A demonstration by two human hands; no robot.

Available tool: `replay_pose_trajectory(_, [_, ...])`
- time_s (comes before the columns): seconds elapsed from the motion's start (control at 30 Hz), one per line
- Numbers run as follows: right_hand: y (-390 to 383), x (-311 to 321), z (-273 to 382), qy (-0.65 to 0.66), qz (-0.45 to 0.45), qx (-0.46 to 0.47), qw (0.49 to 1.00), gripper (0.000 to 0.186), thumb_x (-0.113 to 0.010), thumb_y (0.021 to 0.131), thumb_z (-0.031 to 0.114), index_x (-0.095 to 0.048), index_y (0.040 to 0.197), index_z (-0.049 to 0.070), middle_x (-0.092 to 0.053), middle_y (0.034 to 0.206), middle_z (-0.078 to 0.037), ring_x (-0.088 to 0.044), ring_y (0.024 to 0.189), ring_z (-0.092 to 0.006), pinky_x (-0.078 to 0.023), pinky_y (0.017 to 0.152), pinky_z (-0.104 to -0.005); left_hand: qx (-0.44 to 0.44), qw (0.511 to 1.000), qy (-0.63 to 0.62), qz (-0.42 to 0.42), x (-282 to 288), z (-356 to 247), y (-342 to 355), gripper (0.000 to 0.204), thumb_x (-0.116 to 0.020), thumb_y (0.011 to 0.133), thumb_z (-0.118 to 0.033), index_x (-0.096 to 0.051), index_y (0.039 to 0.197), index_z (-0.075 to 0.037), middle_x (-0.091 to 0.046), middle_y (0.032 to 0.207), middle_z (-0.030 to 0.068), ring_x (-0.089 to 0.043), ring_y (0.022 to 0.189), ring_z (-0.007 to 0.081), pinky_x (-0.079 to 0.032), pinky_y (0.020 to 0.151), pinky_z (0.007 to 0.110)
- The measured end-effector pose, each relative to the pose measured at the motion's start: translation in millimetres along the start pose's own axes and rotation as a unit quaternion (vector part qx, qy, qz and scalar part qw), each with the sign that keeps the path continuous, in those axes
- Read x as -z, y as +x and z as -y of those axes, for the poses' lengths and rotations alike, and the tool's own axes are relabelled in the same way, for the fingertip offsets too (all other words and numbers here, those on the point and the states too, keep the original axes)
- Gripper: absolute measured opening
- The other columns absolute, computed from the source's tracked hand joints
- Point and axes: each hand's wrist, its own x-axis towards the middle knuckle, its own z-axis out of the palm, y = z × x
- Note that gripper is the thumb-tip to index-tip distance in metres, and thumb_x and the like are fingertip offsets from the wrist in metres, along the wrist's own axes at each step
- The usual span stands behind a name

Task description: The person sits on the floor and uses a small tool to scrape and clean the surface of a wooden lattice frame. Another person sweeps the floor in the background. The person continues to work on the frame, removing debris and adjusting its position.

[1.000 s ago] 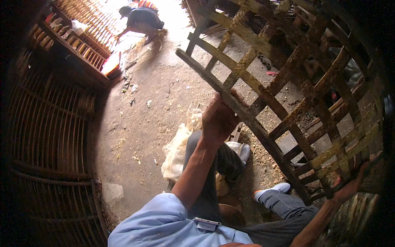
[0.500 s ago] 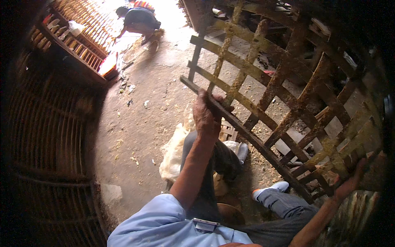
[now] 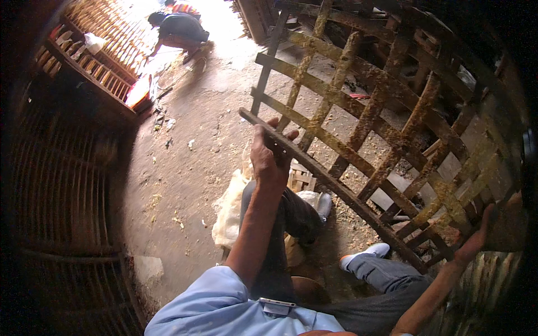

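The left hand (image 3: 269, 159) closes around the straight edge bar (image 3: 336, 183) of a brown lattice panel (image 3: 398, 137), rough, crossed flat wooden-looking slats, held tilted above the littered floor (image 3: 185, 168). The right hand (image 3: 472, 245) touches its lower end; its grip I cannot tell.

Littered brown floor (image 3: 196, 120)
Small pale scraps (image 3: 190, 144) lie scattered across it, with crumbs (image 3: 343, 228) spread thickly between the two light-coloured shoes (image 3: 367, 253) that rest on it.
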Motion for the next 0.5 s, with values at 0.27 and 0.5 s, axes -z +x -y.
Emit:
replay_pose_trajectory(0.27, [1.6,22.6,-12.0,-0.096,0.016,0.137,0.986,0.048,-0.043,0.104,0.025,-0.038,0.147,0.004,-0.041,0.146,-0.021,-0.054,0.124,-0.0282,-0.052,0.097,-0.0374,-0.033,0.999,0.014,-0.011,5.5,-4.6,-4.0,0.03,-0.05,0.101,-0.036,-0.048,0.11,-0.008,-0.06,0.098,0.0093,-0.066,0.092,0.026,-0.06,0.076,0.049])
replay_pose_trajectory(0.5, [-8.1,-11.6,6.1,0.085,-0.087,0.023,0.992,0.051,-0.046,0.104,0.023,-0.033,0.15,0.005,-0.043,0.144,-0.021,-0.05,0.129,-0.0313,-0.045,0.105,-0.0429,-0.028,0.996,0.057,-0.067,-6.6,-4.4,-2.0,0.035,-0.051,0.1,-0.037,-0.048,0.114,-0.006,-0.056,0.088,0.0081,-0.065,0.085,0.0248,-0.058,0.072,0.046])
